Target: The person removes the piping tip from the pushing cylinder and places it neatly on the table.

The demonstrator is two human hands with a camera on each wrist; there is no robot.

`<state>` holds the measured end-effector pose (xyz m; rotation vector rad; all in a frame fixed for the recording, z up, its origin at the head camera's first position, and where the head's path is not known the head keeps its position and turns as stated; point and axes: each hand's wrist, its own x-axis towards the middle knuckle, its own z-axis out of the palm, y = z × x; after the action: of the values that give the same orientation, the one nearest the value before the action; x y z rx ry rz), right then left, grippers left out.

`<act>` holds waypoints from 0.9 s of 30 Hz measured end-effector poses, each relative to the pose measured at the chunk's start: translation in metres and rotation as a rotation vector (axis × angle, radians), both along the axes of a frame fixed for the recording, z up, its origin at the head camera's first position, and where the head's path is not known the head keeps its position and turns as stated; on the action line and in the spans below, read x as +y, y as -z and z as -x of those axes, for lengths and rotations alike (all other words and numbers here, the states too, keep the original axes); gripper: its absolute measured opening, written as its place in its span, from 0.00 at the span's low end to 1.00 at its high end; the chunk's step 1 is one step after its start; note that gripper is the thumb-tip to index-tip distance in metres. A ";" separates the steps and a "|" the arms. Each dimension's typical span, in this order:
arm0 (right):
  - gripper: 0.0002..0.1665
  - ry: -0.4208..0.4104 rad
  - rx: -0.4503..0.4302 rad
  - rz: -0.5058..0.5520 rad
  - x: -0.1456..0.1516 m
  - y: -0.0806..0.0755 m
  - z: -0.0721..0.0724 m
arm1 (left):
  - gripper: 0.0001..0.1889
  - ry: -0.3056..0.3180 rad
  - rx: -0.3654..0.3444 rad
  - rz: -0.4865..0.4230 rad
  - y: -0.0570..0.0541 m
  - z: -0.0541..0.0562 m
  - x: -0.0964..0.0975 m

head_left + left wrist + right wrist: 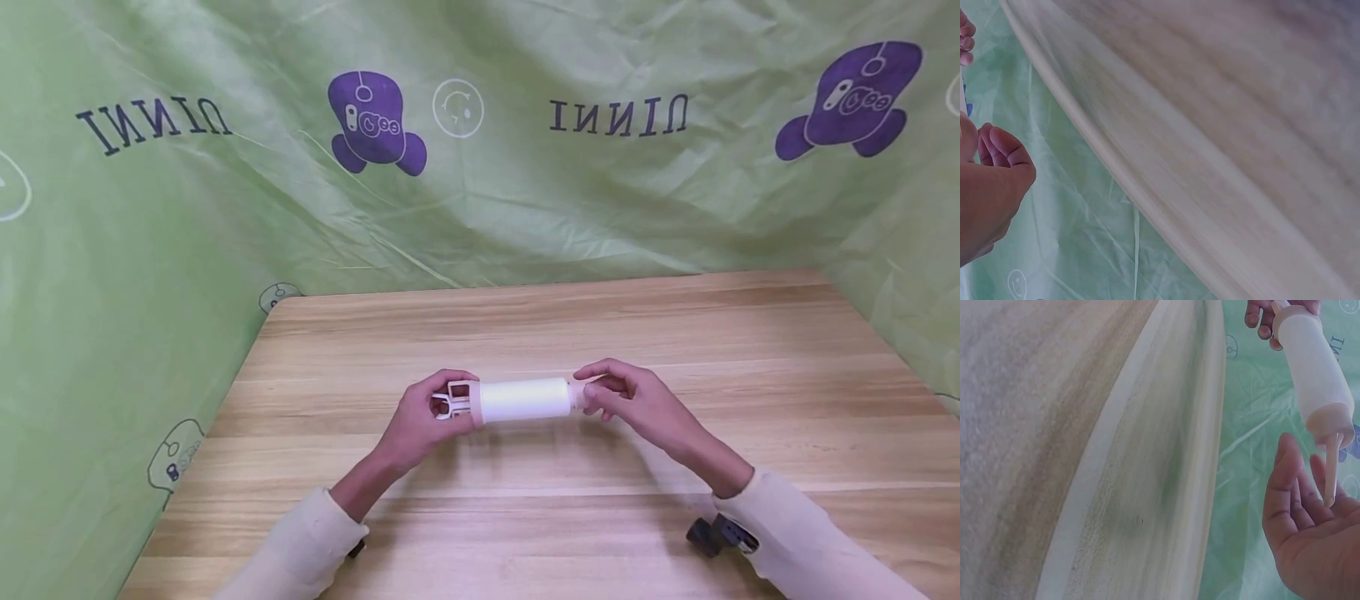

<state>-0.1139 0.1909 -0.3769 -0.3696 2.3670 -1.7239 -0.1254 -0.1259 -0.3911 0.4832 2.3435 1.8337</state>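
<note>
A white cylinder (525, 400) with pale pink ends is held level above the wooden table. My left hand (431, 421) grips its left end, thumb and fingers around the collar by a pale open frame (457, 400). At the other end, my right hand (630, 404) is cupped around the narrower pink tip. The right wrist view shows a thin pink prong (1332, 475) reaching out from that end, over the palm of my right hand (1310, 531), whose fingers are loosely spread. In the left wrist view my left hand (997, 187) is at the left edge, with the cylinder mostly cut off.
The wood-grain table (525, 333) spreads out beneath both hands. A green cloth (495, 217) with purple figures and lettering hangs behind it and along the sides. A dark device (720, 533) is by the right cuff.
</note>
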 end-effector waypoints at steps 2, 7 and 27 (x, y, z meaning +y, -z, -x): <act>0.20 -0.006 -0.009 -0.001 0.000 -0.001 0.000 | 0.23 0.002 -0.002 -0.002 0.000 0.000 0.000; 0.18 -0.026 -0.017 0.016 -0.001 -0.001 0.000 | 0.23 0.007 -0.009 -0.007 0.000 0.001 0.000; 0.20 0.001 0.010 0.045 -0.001 0.000 0.000 | 0.23 -0.016 -0.022 0.008 0.000 0.001 -0.002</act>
<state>-0.1137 0.1900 -0.3766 -0.3854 2.3388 -1.7830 -0.1267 -0.1279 -0.3913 0.4424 2.3463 1.8265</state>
